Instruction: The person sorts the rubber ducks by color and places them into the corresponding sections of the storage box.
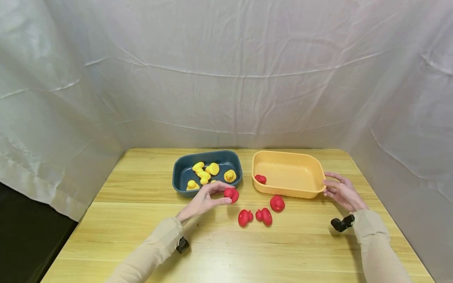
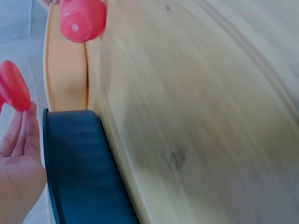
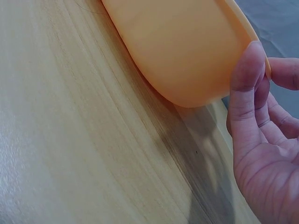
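Observation:
My left hand (image 1: 207, 199) pinches a red rubber duck (image 1: 231, 194) between thumb and fingers, held at the front right corner of the dark blue bin (image 1: 206, 154). In the left wrist view that red duck (image 2: 14, 86) shows at the fingertips, partly cut off by the frame. With thumb and fingers my right hand (image 1: 344, 192) grips the right rim of the orange bin (image 1: 288, 193); the right wrist view shows the thumb against the wall of the orange bin (image 3: 182, 51). One red duck (image 1: 260, 179) lies inside the orange bin, at its left end.
Several yellow ducks (image 1: 212, 169) lie in the dark blue bin. On the wooden table (image 1: 226, 251), in front of the bins, are three red ducks: one (image 1: 277, 203) close to the orange bin and two (image 1: 245, 217) nearer me. A pale curtain (image 1: 226, 98) hangs behind and at both sides.

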A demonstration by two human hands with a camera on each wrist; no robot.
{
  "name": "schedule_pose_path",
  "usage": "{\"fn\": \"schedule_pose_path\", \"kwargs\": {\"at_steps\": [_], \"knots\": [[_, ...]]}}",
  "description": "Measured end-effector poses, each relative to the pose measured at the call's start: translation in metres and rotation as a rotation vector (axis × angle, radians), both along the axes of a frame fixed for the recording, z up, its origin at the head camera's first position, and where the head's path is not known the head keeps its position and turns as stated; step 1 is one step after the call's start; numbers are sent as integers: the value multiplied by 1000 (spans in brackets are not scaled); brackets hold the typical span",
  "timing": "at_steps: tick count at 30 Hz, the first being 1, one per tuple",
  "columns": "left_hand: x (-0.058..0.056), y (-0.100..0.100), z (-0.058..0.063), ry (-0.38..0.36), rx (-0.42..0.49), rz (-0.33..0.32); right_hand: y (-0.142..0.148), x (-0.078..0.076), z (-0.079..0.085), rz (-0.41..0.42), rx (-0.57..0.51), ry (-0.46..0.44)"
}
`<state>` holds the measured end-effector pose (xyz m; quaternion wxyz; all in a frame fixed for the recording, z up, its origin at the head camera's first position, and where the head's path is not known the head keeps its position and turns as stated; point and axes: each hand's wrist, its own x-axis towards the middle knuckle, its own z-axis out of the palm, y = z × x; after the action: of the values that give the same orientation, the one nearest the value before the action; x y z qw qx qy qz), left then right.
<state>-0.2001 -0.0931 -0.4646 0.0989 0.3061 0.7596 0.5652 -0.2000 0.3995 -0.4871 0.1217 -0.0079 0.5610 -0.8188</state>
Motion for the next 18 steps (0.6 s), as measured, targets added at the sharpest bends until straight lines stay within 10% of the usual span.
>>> {"fn": "schedule_pose_path", "kwargs": {"at_steps": [18], "knots": [[0,33,4,-71,99,69,1,-2,-3,-7,-4,4]]}}
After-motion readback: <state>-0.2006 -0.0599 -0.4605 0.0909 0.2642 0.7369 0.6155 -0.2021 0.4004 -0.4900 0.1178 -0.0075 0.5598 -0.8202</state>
